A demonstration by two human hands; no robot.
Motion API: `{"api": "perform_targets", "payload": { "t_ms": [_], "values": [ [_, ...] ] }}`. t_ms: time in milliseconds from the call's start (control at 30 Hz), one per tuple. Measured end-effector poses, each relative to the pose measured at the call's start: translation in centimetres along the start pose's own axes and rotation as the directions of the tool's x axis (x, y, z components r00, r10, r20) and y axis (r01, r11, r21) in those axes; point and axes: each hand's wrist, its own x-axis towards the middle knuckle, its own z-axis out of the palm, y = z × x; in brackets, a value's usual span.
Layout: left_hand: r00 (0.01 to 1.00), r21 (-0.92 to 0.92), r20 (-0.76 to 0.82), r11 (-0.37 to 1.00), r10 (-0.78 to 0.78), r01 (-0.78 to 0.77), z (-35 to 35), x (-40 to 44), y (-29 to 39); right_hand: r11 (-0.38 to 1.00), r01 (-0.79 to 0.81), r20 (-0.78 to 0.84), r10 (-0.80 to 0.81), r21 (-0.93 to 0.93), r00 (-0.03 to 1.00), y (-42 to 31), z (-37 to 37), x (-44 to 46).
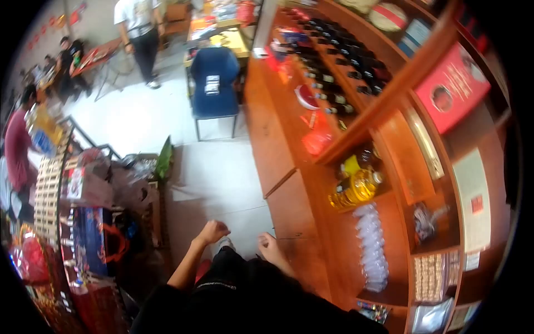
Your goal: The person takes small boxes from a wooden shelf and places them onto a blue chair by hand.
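Note:
My left hand hangs in front of my body, low in the middle of the view, with its fingers curled and nothing visible in them. To its right, my right hand is loosely curled beside the wooden cabinet; whether it holds anything small is hidden. The two hands are apart. On the cabinet's shelf to the right stand a bottle of yellow oil and a stack of clear plastic cups.
A blue chair stands ahead by the cabinet. Dark bottles fill the upper right shelves. At left are a slatted rack and bags. A person in a white shirt stands farther back; a person in pink is at far left.

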Motion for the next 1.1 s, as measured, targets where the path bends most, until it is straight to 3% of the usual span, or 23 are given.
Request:
{"api": "perform_targets", "payload": {
  "t_ms": [33,67,100,167,200,267,300,367,433,500,567,600,633,733,800,833,900,933,1000,1033,1100],
  "values": [
    [0.998,-0.114,-0.016,0.991,-0.067,0.065,-1.5,0.1,0.4,0.997,0.058,0.187,-0.046,-0.058,0.981,-3.8,0.8,1.1],
    [0.999,-0.079,-0.028,0.996,-0.042,0.039,-2.4,0.4,-0.1,0.987,0.128,0.365,-0.082,-0.102,0.928,-6.5,1.6,2.6],
    [0.997,-0.09,-0.048,0.994,-0.064,0.059,-3.4,0.6,-0.1,0.985,0.135,0.393,-0.084,-0.103,0.916,-7.2,2.2,4.1],
    [0.995,-0.097,-0.094,0.995,-0.025,0.016,-4.7,0.6,0.2,0.942,0.088,0.502,0.091,-0.323,0.86,-7.5,2.4,7.0],
    [0.992,-0.108,-0.114,0.994,-0.046,0.034,-4.7,0.6,0.2,0.914,0.137,0.525,0.093,-0.383,0.846,-7.7,2.3,8.6],
    [0.963,-0.369,-0.134,0.914,-0.233,0.169,-5.0,0.5,-0.1,0.865,0.235,0.543,0.051,-0.443,0.838,-6.6,2.8,11.3],
    [0.954,-0.382,-0.154,0.906,-0.257,0.182,-5.2,0.4,-0.1,0.81,0.315,0.541,0.003,-0.495,0.841,-6.9,3.3,12.4],
    [0.947,-0.381,-0.039,0.881,-0.318,0.28,-5.7,0.1,0.0,0.856,0.293,0.579,0.009,-0.426,0.816,-7.4,5.1,14.4],
    [0.957,-0.374,0.01,0.886,-0.29,0.273,-5.6,0.4,-0.2,0.991,0.122,0.587,-0.062,-0.064,0.807,-7.8,7.8,16.7],
    [0.964,-0.329,0.087,0.906,-0.251,0.265,-6.0,1.5,0.7,0.991,0.132,0.619,-0.086,-0.028,0.781,-11.0,9.7,18.5],
    [0.943,-0.253,0.182,0.913,-0.28,0.32,-7.6,3.0,2.2,0.977,0.205,0.728,-0.182,0.058,0.66,-12.1,11.3,20.7],
    [0.948,-0.417,0.177,0.853,-0.263,0.314,-6.4,4.7,0.5,0.985,0.162,0.792,-0.14,0.052,0.594,-12.3,11.9,21.7],
    [0.958,-0.324,0.128,0.902,-0.257,0.285,-5.6,6.5,-1.4,0.975,0.186,0.811,-0.203,0.119,0.548,-12.7,12.2,22.9],
    [0.948,-0.35,0.18,0.884,-0.261,0.31,-10.1,10.8,-0.7,0.99,0.103,0.843,-0.138,0.098,0.52,-13.1,11.4,27.7],
    [0.839,-0.508,0.36,0.669,-0.408,0.543,-14.2,12.9,3.4,0.953,0.29,0.798,-0.245,0.093,0.551,-14.5,9.0,30.7],
    [0.887,-0.53,0.308,0.713,-0.343,0.459,-14.4,14.3,3.1,0.959,0.261,0.8,-0.243,0.113,0.548,-14.0,8.3,32.5],
    [0.852,-0.454,0.42,0.74,-0.313,0.496,-18.0,17.8,5.7,0.962,0.269,0.727,-0.221,0.052,0.65,-16.0,5.7,35.0],
    [0.846,-0.446,0.419,0.737,-0.33,0.508,-18.2,19.4,6.1,0.962,0.265,0.73,-0.229,0.068,0.644,-15.8,4.8,36.2],
    [0.896,-0.419,0.376,0.82,-0.236,0.391,-19.1,23.0,6.8,0.982,0.166,0.708,-0.177,0.085,0.684,-15.2,3.5,39.0],
    [0.87,-0.399,0.415,0.806,-0.267,0.438,-19.6,24.8,7.3,0.981,0.167,0.707,-0.186,0.097,0.683,-15.0,2.9,40.2],
    [0.878,-0.322,0.417,0.864,-0.237,0.386,-19.1,27.7,6.1,0.989,0.096,0.673,-0.15,0.117,0.724,-14.7,1.9,42.3]
  ]
}}
